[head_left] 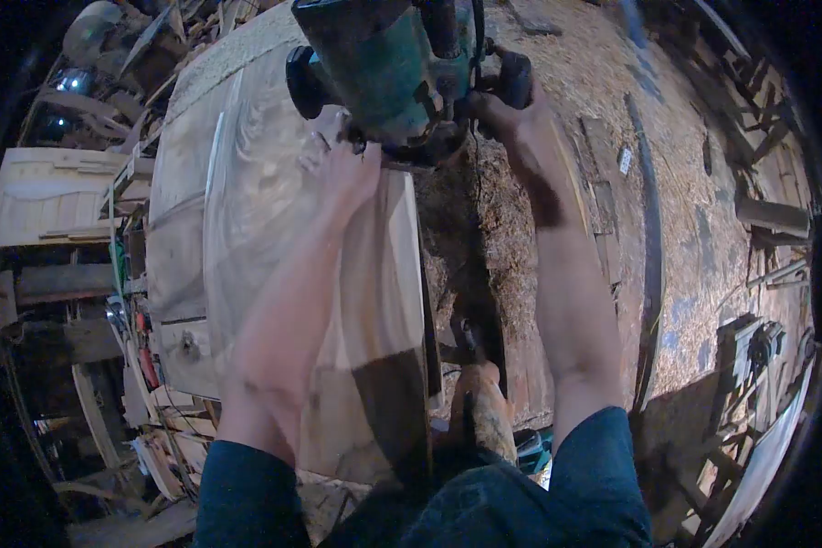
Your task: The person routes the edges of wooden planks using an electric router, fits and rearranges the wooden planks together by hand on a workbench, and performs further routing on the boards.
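Note:
A green power router (379, 78) with black side knobs stands at the right edge of a pale wooden board (283, 219), at the top middle of the head view. My left hand (345, 169) is at the lower left of the router's base, its fingers partly spread and touching the board beside the base. What its thumb side grips is hard to make out. My right hand (511, 114) is wrapped round the router's right knob. A dark cable (478, 36) runs down at the machine's right side.
Sawdust and shavings (511, 219) cover the surface right of the board. A long dark strip (650, 247) lies farther right. Wood offcuts (64, 196) are piled at the left, with more timber (772, 215) at the right. A foot (484, 393) shows below.

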### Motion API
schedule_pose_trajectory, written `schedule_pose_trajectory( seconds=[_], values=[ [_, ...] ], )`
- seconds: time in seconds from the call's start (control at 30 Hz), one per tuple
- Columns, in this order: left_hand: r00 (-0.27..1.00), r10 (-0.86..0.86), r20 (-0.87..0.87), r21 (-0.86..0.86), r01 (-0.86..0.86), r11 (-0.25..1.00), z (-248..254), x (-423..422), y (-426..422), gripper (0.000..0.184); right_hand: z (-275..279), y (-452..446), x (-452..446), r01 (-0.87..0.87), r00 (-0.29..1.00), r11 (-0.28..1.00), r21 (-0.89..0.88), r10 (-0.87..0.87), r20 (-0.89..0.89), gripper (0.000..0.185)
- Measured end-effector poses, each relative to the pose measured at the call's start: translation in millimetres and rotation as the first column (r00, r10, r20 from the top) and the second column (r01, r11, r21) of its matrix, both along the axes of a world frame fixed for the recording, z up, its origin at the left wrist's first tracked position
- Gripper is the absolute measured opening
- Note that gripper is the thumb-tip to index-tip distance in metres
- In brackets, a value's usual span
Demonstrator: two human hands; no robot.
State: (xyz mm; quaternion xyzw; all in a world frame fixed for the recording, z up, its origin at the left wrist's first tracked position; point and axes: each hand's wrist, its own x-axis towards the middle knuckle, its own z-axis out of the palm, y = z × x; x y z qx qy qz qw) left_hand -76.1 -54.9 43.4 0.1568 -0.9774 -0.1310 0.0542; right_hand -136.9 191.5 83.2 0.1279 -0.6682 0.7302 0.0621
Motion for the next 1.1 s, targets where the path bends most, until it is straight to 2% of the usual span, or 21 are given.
schedule_pose_trajectory(
  seconds=[0.07, 0.13, 0.17, 0.23, 0.27, 0.37, 0.4, 0.47, 0.5, 0.53, 0.63, 0.67, 0.77, 0.9, 0.97, 1.1],
  values=[
    [0.999, -0.003, -0.033, 0.020, 0.004, 1.000, 1.4, -9.5, 1.3, 0.063, 2.1, 0.1, -13.9, -0.010, 1.000, 0.998, 0.060, 0.012, -0.025, 0.054],
    [0.996, 0.037, 0.075, 0.082, -0.043, 0.996, 16.9, -16.8, 8.5, 0.065, 2.6, -0.7, -25.0, -0.002, 1.000, 0.995, 0.101, 0.004, -0.027, 0.052],
    [0.990, 0.061, 0.127, 0.110, -0.075, 0.991, 24.2, -20.4, 10.1, 0.066, 2.8, -1.9, -30.7, -0.033, 0.998, 0.998, 0.046, 0.035, -0.042, 0.052],
    [0.988, -0.017, 0.153, 0.018, 0.015, 1.000, 28.0, -25.6, 7.0, 0.061, -1.0, -6.6, -42.8, -0.112, 0.992, 0.992, -0.062, 0.108, -0.072, 0.051],
    [0.984, -0.053, 0.171, -0.023, 0.058, 0.998, 25.2, -28.9, 4.4, 0.059, -7.3, -8.6, -51.5, -0.043, 0.999, 0.998, -0.043, 0.042, -0.030, 0.054],
    [0.998, -0.009, 0.068, 0.058, 0.005, 0.998, -13.5, -59.0, -15.3, 0.065, 7.3, -19.1, -54.4, -0.069, 0.997, 0.983, -0.167, 0.066, -0.026, 0.045],
    [1.000, 0.002, -0.008, 0.061, -0.002, 0.998, -14.1, -58.8, -13.6, 0.065, 0.7, -13.4, -69.3, -0.115, 0.993, 0.993, -0.022, 0.116, 0.029, 0.027],
    [0.987, 0.011, -0.159, 0.061, -0.001, 0.998, -10.5, -63.6, -8.2, 0.064, -12.1, -11.1, -85.8, -0.119, 0.993, 0.993, -0.014, 0.119, 0.021, 0.018],
    [0.991, 0.032, -0.131, 0.065, -0.024, 0.998, -6.8, -64.4, -5.0, 0.064, -5.6, -14.6, -87.6, -0.117, 0.993, 0.993, -0.010, 0.117, 0.015, 0.015],
    [0.993, 0.052, -0.106, 0.067, -0.045, 0.997, -1.8, -65.5, -1.9, 0.064, 3.3, -10.3, -85.8, -0.147, 0.988, 0.980, 0.131, 0.151, -0.017, 0.015],
    [0.995, 0.092, 0.025, 0.050, -0.093, 0.994, 11.0, -73.3, 0.7, 0.066, -10.6, -10.2, -109.6, -0.047, 0.991, 0.958, 0.284, 0.079, -0.104, 0.015],
    [0.992, 0.101, 0.073, 0.040, -0.104, 0.994, 10.3, -78.5, -0.6, 0.066, -10.5, -11.8, -117.5, -0.116, 0.990, 0.973, 0.198, 0.130, -0.059, 0.016],
    [0.995, 0.076, -0.071, 0.027, -0.074, 0.997, -3.6, -87.8, -4.6, 0.069, -9.8, -14.4, -125.7, -0.170, 0.985, 0.976, 0.134, 0.173, -0.006, 0.018],
    [0.997, 0.076, -0.032, 0.006, -0.076, 0.997, -1.5, -97.6, -5.8, 0.070, -2.4, -23.9, -127.9, -0.180, 0.984, 0.984, 0.015, 0.180, 0.012, 0.016],
    [0.996, 0.083, -0.015, -0.021, -0.084, 0.996, 1.5, -99.8, -5.9, 0.070, -2.4, -23.7, -134.2, -0.156, 0.985, 0.987, 0.038, 0.153, 0.078, 0.016],
    [0.990, 0.095, 0.103, -0.063, -0.089, 0.994, 7.9, -106.4, -6.1, 0.069, -15.4, -17.6, -165.0, -0.219, 0.973, 0.974, 0.059, 0.214, 0.082, 0.023]
  ],
)
